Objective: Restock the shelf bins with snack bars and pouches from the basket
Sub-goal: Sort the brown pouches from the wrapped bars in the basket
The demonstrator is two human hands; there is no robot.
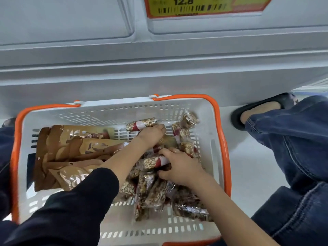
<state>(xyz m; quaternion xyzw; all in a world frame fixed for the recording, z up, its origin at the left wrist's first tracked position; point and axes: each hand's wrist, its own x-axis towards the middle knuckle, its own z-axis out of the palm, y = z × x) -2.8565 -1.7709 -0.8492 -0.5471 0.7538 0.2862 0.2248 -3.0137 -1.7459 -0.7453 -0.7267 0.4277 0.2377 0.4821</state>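
Head view: clear-wrapped nut snack bars with red bands [152, 190] lie heaped in the right half of the white slotted plastic basket with orange handles [220, 125], beside brown paper pouches [71, 150]. My right hand [179, 167] curls around 1 bar [154, 162]; my left hand [152, 134] grips another at the far wall.

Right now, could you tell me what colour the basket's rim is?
Orange, on a white basket; the head view shows it clearly.

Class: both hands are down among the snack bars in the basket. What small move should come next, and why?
Probably lift both hands out with their bars toward the shelf. The left hand holds a snack bar, the right hand grips another bar, and the basket sits below the shelf.
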